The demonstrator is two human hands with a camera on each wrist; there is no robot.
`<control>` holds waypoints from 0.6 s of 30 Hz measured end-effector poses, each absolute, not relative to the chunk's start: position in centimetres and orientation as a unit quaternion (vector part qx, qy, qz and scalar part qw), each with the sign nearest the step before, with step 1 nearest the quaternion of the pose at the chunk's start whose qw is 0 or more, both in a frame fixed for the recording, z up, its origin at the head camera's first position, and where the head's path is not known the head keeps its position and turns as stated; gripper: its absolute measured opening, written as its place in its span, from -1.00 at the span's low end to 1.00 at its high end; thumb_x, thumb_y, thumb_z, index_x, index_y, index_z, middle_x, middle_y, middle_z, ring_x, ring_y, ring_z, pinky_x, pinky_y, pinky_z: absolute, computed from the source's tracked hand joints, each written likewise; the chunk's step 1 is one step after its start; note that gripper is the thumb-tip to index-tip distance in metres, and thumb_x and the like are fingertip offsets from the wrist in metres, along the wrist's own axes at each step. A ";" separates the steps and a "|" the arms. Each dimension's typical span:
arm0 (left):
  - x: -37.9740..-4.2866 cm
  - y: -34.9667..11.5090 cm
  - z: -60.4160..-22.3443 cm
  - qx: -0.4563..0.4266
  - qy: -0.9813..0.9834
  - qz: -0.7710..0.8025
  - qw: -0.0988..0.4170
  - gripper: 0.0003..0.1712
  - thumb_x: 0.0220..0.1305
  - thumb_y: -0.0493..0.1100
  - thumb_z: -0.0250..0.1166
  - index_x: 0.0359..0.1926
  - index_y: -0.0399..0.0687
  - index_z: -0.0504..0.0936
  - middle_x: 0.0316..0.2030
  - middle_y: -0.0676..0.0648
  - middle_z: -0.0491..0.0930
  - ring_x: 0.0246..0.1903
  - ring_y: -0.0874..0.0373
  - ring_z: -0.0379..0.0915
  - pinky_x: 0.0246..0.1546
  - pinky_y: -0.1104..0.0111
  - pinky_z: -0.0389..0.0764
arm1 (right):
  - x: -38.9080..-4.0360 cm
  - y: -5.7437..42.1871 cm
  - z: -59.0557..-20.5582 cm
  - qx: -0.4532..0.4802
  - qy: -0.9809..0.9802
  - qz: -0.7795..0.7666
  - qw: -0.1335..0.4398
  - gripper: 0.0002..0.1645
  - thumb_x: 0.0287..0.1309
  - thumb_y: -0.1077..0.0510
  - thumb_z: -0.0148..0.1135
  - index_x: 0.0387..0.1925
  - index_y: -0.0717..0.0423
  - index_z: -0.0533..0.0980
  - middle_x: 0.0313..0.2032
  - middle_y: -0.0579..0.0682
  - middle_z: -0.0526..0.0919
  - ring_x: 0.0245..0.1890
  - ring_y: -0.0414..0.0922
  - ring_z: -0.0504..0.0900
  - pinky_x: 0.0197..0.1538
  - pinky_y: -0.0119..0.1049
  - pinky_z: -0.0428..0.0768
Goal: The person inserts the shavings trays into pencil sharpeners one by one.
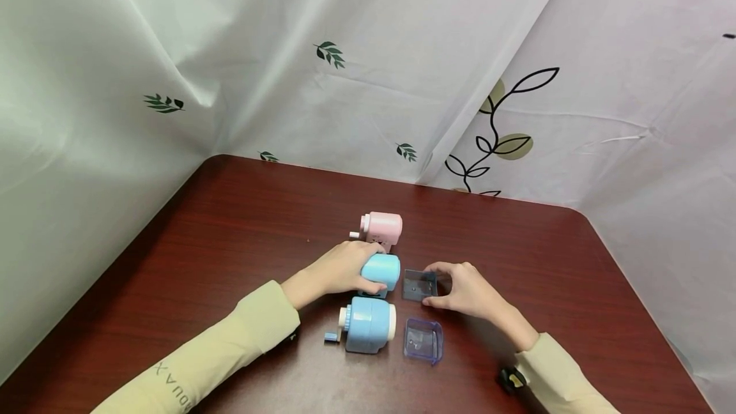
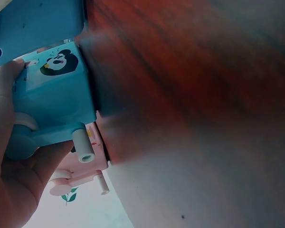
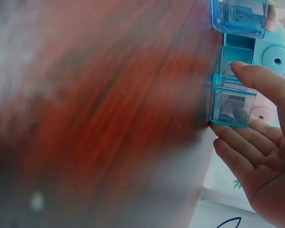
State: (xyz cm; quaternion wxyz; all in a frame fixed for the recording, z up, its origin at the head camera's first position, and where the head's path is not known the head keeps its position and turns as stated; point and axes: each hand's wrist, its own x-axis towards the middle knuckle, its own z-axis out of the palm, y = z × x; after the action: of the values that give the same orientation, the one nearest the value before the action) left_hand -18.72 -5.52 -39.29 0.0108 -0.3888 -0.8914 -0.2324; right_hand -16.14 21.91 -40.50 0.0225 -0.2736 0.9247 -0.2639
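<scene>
My left hand [image 1: 343, 268] grips a light-blue crank pencil sharpener [image 1: 382, 269] from its crank side, thumb toward me and fingers at the far side. In the left wrist view, a panda picture [image 2: 59, 62] shows on its body, with the white crank knob [image 2: 83, 146] below. To its right, my right hand [image 1: 470, 290] holds a clear shavings drawer [image 1: 417, 287] between thumb and fingers. The drawer is out of the sharpener and sits close to it at table height. In the right wrist view, the thumb [image 3: 247, 71] lies along the drawer's near side.
Behind stands a pink crank sharpener [image 1: 385, 225]. Nearer me is a larger blue sharpener [image 1: 368, 324], with a purple-tinted clear drawer [image 1: 423, 341] to its right. All are on the dark red-brown table [image 1: 259, 209]. A white patterned curtain [image 1: 356, 101] hangs around the table.
</scene>
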 end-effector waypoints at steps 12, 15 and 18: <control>-18.7 -5.4 -39.3 -0.385 -0.893 -0.233 0.020 -0.35 -0.06 0.24 0.31 -0.04 -0.07 0.48 -0.28 0.07 0.54 -0.43 0.29 0.36 -0.43 0.46 0.44 | -16.2 21.6 -40.4 -0.281 0.925 -0.256 0.015 -0.46 -0.24 -0.05 0.45 -0.16 0.04 0.51 -0.41 -0.18 0.63 -0.44 -0.34 0.54 -0.34 -0.36 0.53; -18.7 -5.4 -39.4 -0.382 -0.895 -0.229 0.020 -0.35 -0.06 0.25 0.30 -0.04 -0.06 0.48 -0.27 0.07 0.54 -0.42 0.29 0.37 -0.42 0.46 0.44 | -16.2 21.5 -40.4 -0.281 0.926 -0.251 0.012 -0.47 -0.24 -0.06 0.45 -0.16 0.03 0.50 -0.43 -0.18 0.61 -0.47 -0.33 0.53 -0.35 -0.35 0.54; -18.7 -5.4 -39.4 -0.382 -0.896 -0.227 0.020 -0.34 -0.06 0.26 0.29 -0.03 -0.06 0.48 -0.26 0.07 0.55 -0.41 0.29 0.37 -0.41 0.46 0.45 | -16.2 21.3 -40.4 -0.281 0.926 -0.253 0.010 -0.47 -0.24 -0.05 0.45 -0.17 0.03 0.51 -0.45 -0.17 0.61 -0.50 -0.31 0.51 -0.37 -0.36 0.53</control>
State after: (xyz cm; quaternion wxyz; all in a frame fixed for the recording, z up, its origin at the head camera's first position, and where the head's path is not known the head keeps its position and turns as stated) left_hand -18.70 -5.39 -39.42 0.0200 -0.3820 -0.8956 -0.2272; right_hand -16.15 21.32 -40.40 0.0104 -0.2812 0.9256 -0.2533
